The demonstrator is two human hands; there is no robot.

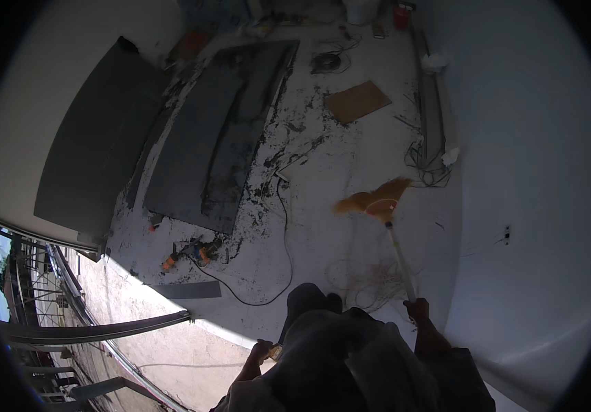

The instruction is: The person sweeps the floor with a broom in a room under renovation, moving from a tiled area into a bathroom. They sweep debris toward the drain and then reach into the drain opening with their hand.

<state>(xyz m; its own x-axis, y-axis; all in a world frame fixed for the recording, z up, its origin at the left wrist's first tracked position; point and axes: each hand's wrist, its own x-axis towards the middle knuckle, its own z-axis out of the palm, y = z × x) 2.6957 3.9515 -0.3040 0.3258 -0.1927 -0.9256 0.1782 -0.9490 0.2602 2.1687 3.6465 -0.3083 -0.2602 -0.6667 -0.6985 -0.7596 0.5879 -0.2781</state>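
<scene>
My right hand (pixel 417 310) is closed around the pale handle of a broom (pixel 400 257). The broom slants away from me, and its tan bristles (pixel 381 199) spread wide over the white floor. Low at my left side, my left hand (pixel 261 351) has its fingers curled. A small yellowish thing shows beside those fingers, too small to name. Thin loose wire (pixel 368 285) lies in a tangle just left of the broom handle.
Large dark sheets (pixel 192 144) lie to the left amid black scraps. An orange-and-black power tool (pixel 196 253) trails a black cord (pixel 287 261). Further off are a brown board (pixel 359 102), a coiled cable (pixel 326 62) and a red bucket (pixel 402 17). A white wall (pixel 536 172) stands right.
</scene>
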